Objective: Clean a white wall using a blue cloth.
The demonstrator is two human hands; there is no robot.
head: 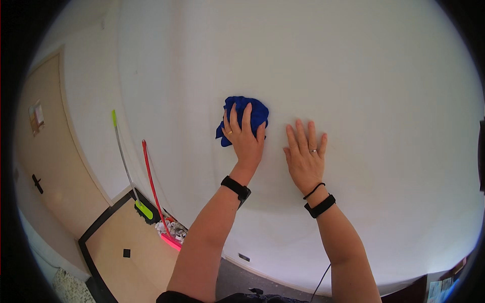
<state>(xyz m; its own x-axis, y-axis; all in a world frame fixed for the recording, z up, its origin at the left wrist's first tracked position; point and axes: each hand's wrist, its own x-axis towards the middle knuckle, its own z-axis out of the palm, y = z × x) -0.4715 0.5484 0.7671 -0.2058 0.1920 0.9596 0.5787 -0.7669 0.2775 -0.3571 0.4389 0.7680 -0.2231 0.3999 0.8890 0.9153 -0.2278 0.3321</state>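
Before me rises a white wall (pixel 363 94). My left hand (pixel 244 138) presses a crumpled dark blue cloth (pixel 258 110) against it, fingers spread over the fabric, a ring on one finger and a black band at the wrist. To its right, my right hand (pixel 306 159) rests flat on the wall with fingers apart and nothing held; it wears a ring, a thin black tie and a black wrist band. A gap of bare wall lies between the two hands. The palm sides of both are hidden.
At left are a beige door (pixel 60 151) with a black handle (pixel 37 184), a green-and-grey mop (pixel 144 210), and a red-handled broom (pixel 151 181) beside a heap of rubbish (pixel 174 230). A wall socket (pixel 244 257) sits low. Dark furniture (pixel 409 293) stands at lower right.
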